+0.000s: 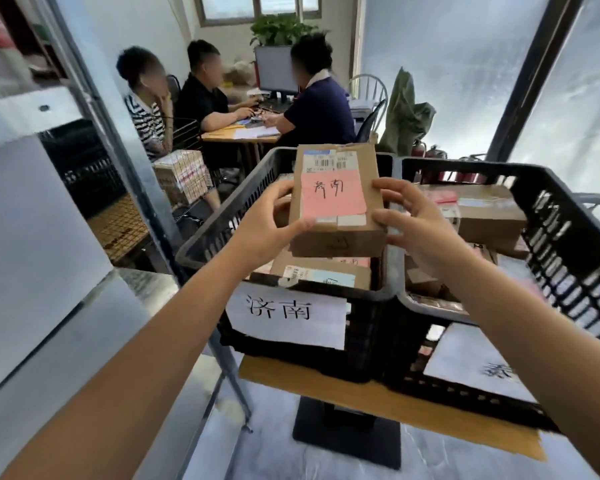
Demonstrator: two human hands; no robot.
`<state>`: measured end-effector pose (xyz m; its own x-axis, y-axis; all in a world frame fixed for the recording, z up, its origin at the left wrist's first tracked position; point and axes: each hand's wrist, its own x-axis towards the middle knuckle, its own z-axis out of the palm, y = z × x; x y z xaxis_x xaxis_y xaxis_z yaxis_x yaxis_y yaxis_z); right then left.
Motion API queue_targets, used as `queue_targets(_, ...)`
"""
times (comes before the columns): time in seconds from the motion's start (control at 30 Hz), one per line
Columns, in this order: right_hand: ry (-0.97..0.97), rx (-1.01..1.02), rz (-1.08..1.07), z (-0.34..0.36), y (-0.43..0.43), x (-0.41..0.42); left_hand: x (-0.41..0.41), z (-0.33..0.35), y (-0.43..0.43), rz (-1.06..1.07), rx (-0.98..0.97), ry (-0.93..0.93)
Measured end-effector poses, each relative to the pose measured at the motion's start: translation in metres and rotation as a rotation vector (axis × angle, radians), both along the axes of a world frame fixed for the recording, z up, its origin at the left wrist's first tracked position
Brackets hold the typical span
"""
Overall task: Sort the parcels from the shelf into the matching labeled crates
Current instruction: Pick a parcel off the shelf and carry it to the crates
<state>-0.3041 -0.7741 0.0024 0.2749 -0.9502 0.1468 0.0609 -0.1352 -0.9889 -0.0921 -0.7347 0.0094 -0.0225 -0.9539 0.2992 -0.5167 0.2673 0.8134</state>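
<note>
**Brown parcel held in both hands over the left crate**

The left hand (267, 226) grips the parcel's (336, 237) left edge, fingers curled under it and thumb lying on the top near the corner. The right hand (416, 220) holds the opposite edge, fingertips spread on the top and side. Between them the parcel is a small brown cardboard box. A pink note (333, 199) with black handwritten characters covers most of its top, and a white barcode label (329, 162) sits beyond it at the far end.

Directly beneath the grip is a black slatted crate (201, 244) with more brown parcels (319, 271) inside. A white paper sign (284, 317) reading 济南 hangs on its near wall. Just right of the right hand stands a second black crate (568, 237), also holding boxes, with its own paper sign (478, 362) partly cut off.

Both crates rest on a wooden board (361, 396) on a black pedestal (347, 434). Left of the left arm is a grey metal shelf (32, 237). Beyond the parcel, three people sit round a desk (239, 135) with a monitor (276, 69), with a leafy plant (281, 29) behind it under a window.
</note>
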Motion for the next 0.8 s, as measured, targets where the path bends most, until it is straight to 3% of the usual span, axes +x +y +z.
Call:
queue_targets(0.23,0.098,0.041,0.03,-0.02,-0.075,0.011,0.013,-0.026,-0.076,0.043,0.138,0.032)
queue_targets(0.47,0.137,0.14,-0.073,-0.035,-0.133,0.03,0.029,-0.037,-0.155,-0.032,0.229,-0.037)
queue_targets(0.8,0.55,0.199,-0.171,-0.063,-0.211,0.063,0.034,-0.071,-0.261,-0.192,0.304,-0.416)
